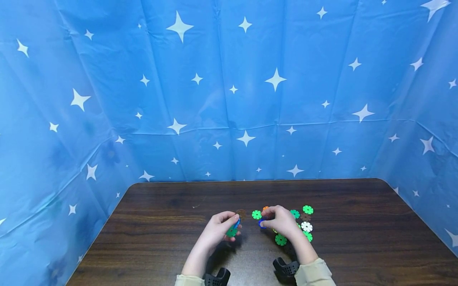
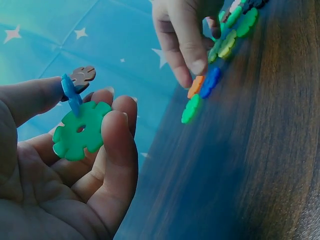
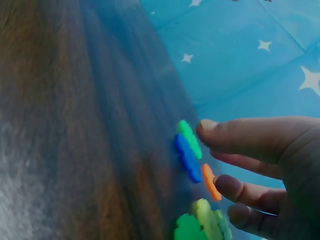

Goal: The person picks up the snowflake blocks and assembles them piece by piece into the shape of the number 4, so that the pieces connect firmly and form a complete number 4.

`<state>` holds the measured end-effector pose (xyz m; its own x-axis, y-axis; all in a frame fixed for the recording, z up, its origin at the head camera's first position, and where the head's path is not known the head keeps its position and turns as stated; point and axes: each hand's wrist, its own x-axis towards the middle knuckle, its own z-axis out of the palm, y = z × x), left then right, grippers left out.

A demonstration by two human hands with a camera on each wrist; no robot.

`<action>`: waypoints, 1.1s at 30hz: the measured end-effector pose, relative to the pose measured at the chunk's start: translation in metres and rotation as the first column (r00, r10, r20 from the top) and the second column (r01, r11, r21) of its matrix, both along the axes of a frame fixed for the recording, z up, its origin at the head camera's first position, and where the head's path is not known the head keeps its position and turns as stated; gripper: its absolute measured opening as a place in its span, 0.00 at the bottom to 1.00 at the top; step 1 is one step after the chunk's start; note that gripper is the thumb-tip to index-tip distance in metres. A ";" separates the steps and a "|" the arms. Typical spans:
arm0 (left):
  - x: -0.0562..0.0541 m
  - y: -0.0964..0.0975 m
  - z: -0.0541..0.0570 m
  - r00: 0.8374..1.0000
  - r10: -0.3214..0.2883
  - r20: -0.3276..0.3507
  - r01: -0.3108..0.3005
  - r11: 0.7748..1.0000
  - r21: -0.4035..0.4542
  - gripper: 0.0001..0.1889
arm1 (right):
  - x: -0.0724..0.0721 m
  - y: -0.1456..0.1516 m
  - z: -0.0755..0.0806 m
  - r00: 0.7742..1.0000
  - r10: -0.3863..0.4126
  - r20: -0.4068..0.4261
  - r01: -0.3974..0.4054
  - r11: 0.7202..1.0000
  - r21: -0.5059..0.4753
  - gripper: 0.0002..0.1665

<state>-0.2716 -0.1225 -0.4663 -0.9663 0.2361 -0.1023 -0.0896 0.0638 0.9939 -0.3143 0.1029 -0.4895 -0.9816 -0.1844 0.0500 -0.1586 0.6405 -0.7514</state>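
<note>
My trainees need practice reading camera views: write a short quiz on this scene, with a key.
1. True or false: the right hand is clenched in a fist.
2. Which colour disc does the left hand hold? A white; B green; C orange.
3. Fill in: in the head view, the white disc lies to the ____ of the right hand.
Key: 1 false; 2 B, the green disc; 3 right.

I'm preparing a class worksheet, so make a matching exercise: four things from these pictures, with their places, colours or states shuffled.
1. left hand
2. right hand
3. white disc
4. curtain

A. blue with white stars
B. holds a green disc
C. lies on the table
D. close to the orange disc

Pairs: 1-B; 2-D; 3-C; 4-A
</note>
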 end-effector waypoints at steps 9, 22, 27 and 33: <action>-0.001 -0.002 0.000 1.000 0.010 0.008 -0.009 1.000 -0.027 0.18 | -0.003 0.003 -0.008 0.999 -0.019 -0.027 0.023 0.988 0.149 0.15; 0.000 -0.002 0.000 1.000 0.021 0.005 -0.021 0.999 -0.024 0.20 | -0.002 0.001 -0.010 0.999 -0.017 -0.040 0.024 0.985 0.171 0.13; 0.001 -0.002 0.000 1.000 0.023 0.011 -0.022 0.999 -0.030 0.20 | -0.004 0.000 -0.010 0.999 0.016 -0.030 -0.013 0.996 0.093 0.10; 0.000 -0.002 -0.002 1.000 0.019 0.006 -0.018 0.999 -0.042 0.21 | -0.005 -0.001 -0.010 0.999 0.037 -0.018 -0.038 0.995 -0.092 0.05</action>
